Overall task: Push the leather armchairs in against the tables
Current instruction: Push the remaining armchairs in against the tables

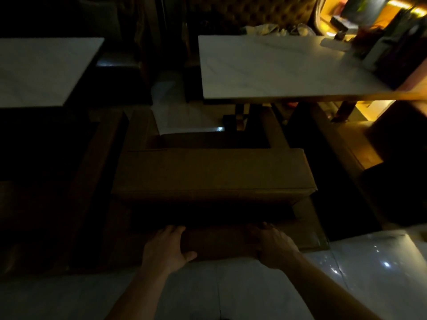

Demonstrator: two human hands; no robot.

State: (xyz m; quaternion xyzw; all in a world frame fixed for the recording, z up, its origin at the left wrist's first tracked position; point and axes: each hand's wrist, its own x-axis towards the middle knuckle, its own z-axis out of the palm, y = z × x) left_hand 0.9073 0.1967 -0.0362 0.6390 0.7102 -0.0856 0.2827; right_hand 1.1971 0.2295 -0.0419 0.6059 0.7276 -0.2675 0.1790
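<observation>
A brown leather armchair (212, 172) stands right in front of me, seen from behind and above, facing a white marble table (265, 65). Its seat reaches toward the table's dark pedestal, and its backrest stays short of the table edge. My left hand (166, 245) lies on the low rear ledge of the chair, fingers over the edge and thumb spread against the back face. My right hand (270, 245) holds the same ledge further right with its fingers curled over it. The dim light hides the fingertips.
A second white table (41, 70) stands at the left, with a dark armchair (92, 181) beside mine. Another armchair (346, 153) sits at the right. Menu stands and small items (379, 51) crowd the right table's far end. Glossy pale floor (381, 262) lies underfoot.
</observation>
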